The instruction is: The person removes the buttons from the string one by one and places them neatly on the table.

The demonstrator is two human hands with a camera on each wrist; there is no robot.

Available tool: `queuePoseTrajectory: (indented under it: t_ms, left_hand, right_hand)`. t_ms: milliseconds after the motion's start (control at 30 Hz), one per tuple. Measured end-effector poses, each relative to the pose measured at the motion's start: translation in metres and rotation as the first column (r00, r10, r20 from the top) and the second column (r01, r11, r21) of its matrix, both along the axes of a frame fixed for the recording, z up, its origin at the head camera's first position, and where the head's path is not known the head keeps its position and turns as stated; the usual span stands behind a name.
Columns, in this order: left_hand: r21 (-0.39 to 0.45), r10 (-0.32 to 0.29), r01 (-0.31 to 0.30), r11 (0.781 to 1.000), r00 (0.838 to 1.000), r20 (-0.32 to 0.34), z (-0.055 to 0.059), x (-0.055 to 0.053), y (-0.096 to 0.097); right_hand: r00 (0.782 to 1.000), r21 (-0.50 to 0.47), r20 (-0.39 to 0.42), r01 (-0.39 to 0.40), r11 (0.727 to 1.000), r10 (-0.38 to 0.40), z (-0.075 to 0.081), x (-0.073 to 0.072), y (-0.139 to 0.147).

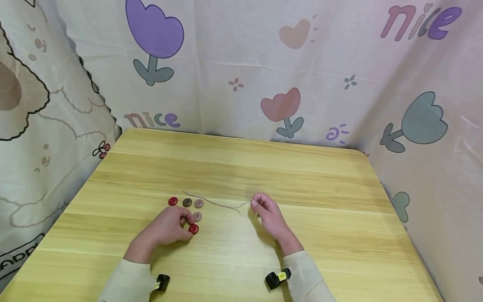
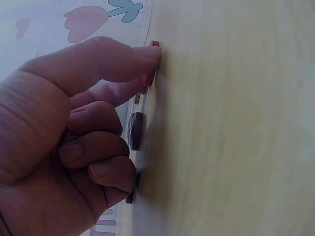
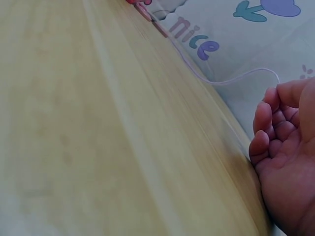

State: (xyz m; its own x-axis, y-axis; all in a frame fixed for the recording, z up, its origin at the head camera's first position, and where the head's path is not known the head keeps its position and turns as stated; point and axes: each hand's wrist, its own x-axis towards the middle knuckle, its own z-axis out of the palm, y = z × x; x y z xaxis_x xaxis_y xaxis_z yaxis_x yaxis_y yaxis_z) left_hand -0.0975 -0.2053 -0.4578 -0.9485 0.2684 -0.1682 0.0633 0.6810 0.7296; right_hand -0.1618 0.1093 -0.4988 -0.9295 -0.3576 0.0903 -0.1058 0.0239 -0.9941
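Observation:
Between the thumb and index finger of my left hand (image 1: 171, 225) is a red button (image 1: 193, 229), pinched by its edges close to the tabletop. In the left wrist view the other fingers of that hand curl in toward the palm. My right hand (image 1: 269, 214) pinches one end of a thin cord (image 1: 215, 203) between thumb and index finger. From there the cord runs left across the table, its far end lying behind the buttons. A pinkish button (image 1: 197, 217) lies just beyond the red one. Farther back are another pinkish button (image 1: 198, 203), a dark brown button (image 1: 187, 202) and a second red button (image 1: 172, 201).
The light wooden table (image 1: 320, 180) has a patterned cloth (image 1: 226, 50) hanging behind it and at both sides. Each sleeve has a small black device at the wrist, one left (image 1: 162, 282) and one right (image 1: 273, 280).

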Motion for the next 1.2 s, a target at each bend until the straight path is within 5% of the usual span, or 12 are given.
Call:
queuePoseTrajectory:
  t_ms: [167, 333, 500, 633, 733, 900, 1133, 1200]
  left_hand:
    - [0.010, -0.005, 0.005, 1.000, 1.000, -0.002, -0.002, -0.002, 0.002]
    - [-0.033, 0.053, -0.052, 0.998, 0.998, 0.016, 0.004, -0.001, 0.003]
    - [-0.030, 0.067, -0.067, 0.997, 0.998, -0.001, 0.016, 0.000, 0.001]
    - [-0.019, 0.061, -0.061, 0.998, 0.998, -0.033, 0.023, -0.003, 0.003]
    - [-0.001, 0.065, -0.065, 0.998, 0.997, -0.046, 0.023, -0.007, 0.006]
    - [-0.012, 0.103, -0.104, 0.994, 0.992, -0.068, 0.022, -0.010, 0.012]
    - [-0.168, 0.181, -0.214, 0.962, 0.964, -0.194, 0.032, -0.029, 0.023]
    - [-0.212, 0.156, -0.213, 0.954, 0.954, -0.257, 0.039, -0.040, 0.028]
  right_hand:
    - [1.000, 0.035, 0.020, 0.003, 0.999, -0.004, 0.013, 0.004, 0.004]
    - [1.000, 0.075, 0.011, 0.003, 0.997, -0.004, 0.035, 0.014, 0.009]
    - [1.000, 0.169, -0.015, 0.028, 0.985, -0.026, 0.042, 0.019, 0.017]
    - [0.995, 0.303, -0.052, 0.098, 0.948, -0.086, 0.029, 0.015, 0.029]
    - [0.986, 0.426, -0.112, 0.159, 0.891, -0.123, 0.019, 0.009, 0.042]
    - [0.974, 0.609, -0.203, 0.205, 0.766, -0.100, 0.022, 0.007, 0.059]
    - [0.968, 0.843, -0.249, 0.211, 0.495, 0.011, 0.041, -0.005, 0.078]
    - [0.971, 0.874, -0.236, 0.200, 0.443, 0.027, 0.051, -0.009, 0.079]
